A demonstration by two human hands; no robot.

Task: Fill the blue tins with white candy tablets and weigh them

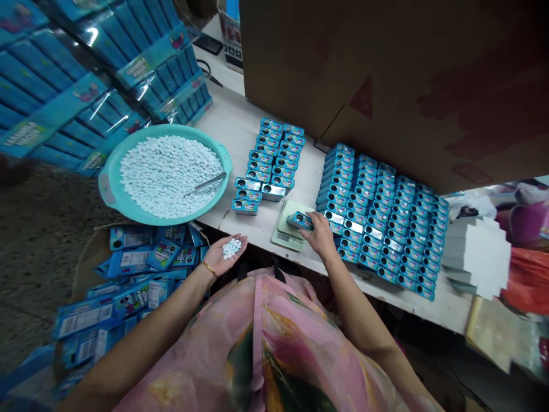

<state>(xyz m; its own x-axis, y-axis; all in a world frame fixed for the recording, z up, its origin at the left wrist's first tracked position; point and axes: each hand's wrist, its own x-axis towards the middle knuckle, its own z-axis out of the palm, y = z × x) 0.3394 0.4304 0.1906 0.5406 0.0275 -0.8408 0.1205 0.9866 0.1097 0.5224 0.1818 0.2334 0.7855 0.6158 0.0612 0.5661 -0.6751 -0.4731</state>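
My left hand [223, 255] is palm up beside the table's front edge, fingers slightly cupped under a small heap of white candies [232, 248]. On the table, my right hand [321, 234] grips the right end of a small blue tin [299, 220]. That tin is on a pale kitchen scale [288, 239], whose display faces me. Left of the scale are two rows of similar blue tins [259, 157]. A turquoise basin [107, 186], full of white candies, is to the left, with a metal spoon [206, 184] resting in them.
Many stacked tins [377, 217] cover the table's right half, with white cartons [476, 257] beyond them. A big cardboard box [386, 86] rises behind. Wrapped blue packs [98, 74] stand at the far left. Below the basin, a carton [88, 252] holds blue packets. Scissors [209, 71] lie at the back.
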